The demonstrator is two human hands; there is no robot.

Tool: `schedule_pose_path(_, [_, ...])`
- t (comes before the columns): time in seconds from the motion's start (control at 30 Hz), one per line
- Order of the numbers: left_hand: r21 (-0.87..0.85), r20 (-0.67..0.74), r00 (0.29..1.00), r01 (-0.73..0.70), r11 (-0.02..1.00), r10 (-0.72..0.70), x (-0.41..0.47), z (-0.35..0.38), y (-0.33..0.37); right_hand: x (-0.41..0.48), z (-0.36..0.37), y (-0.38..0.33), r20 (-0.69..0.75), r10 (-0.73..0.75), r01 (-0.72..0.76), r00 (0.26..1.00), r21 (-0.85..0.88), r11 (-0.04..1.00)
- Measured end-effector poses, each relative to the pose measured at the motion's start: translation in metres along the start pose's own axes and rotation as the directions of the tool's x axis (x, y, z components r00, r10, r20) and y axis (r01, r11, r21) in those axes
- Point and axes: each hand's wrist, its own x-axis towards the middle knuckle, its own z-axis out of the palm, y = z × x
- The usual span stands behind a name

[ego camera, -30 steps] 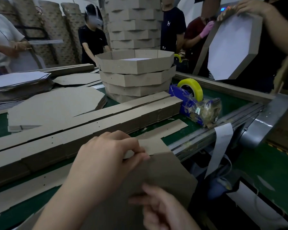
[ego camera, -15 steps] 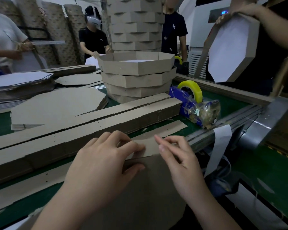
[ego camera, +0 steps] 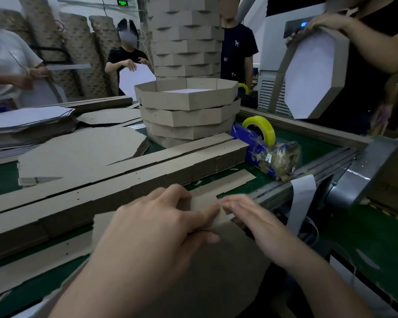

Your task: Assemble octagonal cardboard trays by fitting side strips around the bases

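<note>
Roughly left-to-right, side strip [ego camera: 228,184] lengthwise

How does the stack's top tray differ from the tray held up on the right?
The top tray lies flat, open side up, on other trays; the held tray is tipped nearly upright. The top tray's wall looks closed; the held tray's strip trails loose at one side. Both are brown octagons with white bases.

The left hand [ego camera: 156,226] is pinching a side strip [ego camera: 202,203] against the edge of a cardboard base [ego camera: 228,271]. The blurred right hand [ego camera: 262,226] is lying just beside it, its fingers [ego camera: 234,206] straight. Assembled trays [ego camera: 186,111] are standing stacked on the green counter [ego camera: 313,144], near a tape dispenser [ego camera: 260,143].
</note>
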Motion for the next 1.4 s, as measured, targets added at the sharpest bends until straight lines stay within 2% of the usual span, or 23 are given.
schedule_pose_path(0.07, [0.002,-0.031,1.000,-0.002,1.000,0.002,-0.009,-0.007,-0.001,0.000,-0.011,-0.002,0.176,0.124,-0.121,0.977,-0.027,0.992])
schedule_pose_path(0.13, [-0.035,-0.033,0.999,0.005,0.999,-0.006,-0.021,-0.009,-0.001,0.001,-0.018,-0.003,0.227,0.110,-0.092,0.968,-0.089,0.992])
schedule_pose_path(0.33, [-0.181,-0.170,0.983,0.032,0.983,-0.063,-0.042,-0.002,-0.005,-0.003,-0.033,-0.009,0.029,-0.142,0.145,0.989,-0.209,0.967])
schedule_pose_path(0.47, [-0.258,-0.245,0.966,0.023,0.966,-0.088,-0.052,0.010,-0.013,-0.007,-0.034,-0.011,0.006,-0.230,0.224,0.973,-0.260,0.939])
schedule_pose_path(0.57, [-0.328,-0.225,0.968,0.032,0.944,-0.111,-0.059,0.017,-0.018,-0.010,-0.024,-0.004,-0.005,-0.267,0.252,0.964,-0.318,0.914])
schedule_pose_path(0.73, [-0.350,-0.176,0.978,0.044,0.936,-0.112,-0.069,0.026,-0.032,-0.011,-0.006,0.001,-0.011,-0.374,0.332,0.927,-0.437,0.836])
schedule_pose_path(0.87, [-0.370,-0.149,0.988,-0.010,0.929,-0.048,-0.056,0.018,-0.029,-0.007,0.004,-0.006,-0.020,-0.430,0.367,0.903,-0.486,0.793])
schedule_pose_path(0.93, [-0.307,-0.133,0.991,-0.051,0.950,0.011,-0.042,0.014,-0.019,-0.003,0.010,-0.008,-0.010,-0.447,0.383,0.895,-0.497,0.779])
schedule_pose_path(1.03, [-0.176,-0.062,0.996,-0.078,0.981,0.068,-0.025,0.013,-0.008,0.001,0.009,-0.005,-0.059,-0.391,0.330,0.919,-0.428,0.841])
schedule_pose_path(1.1, [-0.195,-0.050,0.997,-0.070,0.978,0.062,-0.021,0.016,-0.007,0.003,-0.001,-0.001,-0.065,-0.248,0.220,0.967,-0.285,0.933])
schedule_pose_path(1.2, [-0.245,-0.085,0.996,-0.041,0.969,0.021,-0.024,0.019,-0.009,0.006,-0.013,0.007,-0.027,-0.103,0.099,0.994,-0.122,0.988])
schedule_pose_path(1.3, [-0.287,-0.130,0.991,-0.010,0.958,-0.029,-0.026,0.021,-0.011,0.007,-0.009,0.013,-0.030,-0.105,0.105,0.994,-0.005,0.994])
schedule_pose_path(1.4, [-0.339,-0.173,0.982,0.017,0.941,-0.081,-0.028,0.022,-0.012,0.012,-0.006,0.013,-0.005,-0.139,0.139,0.990,-0.014,0.990])
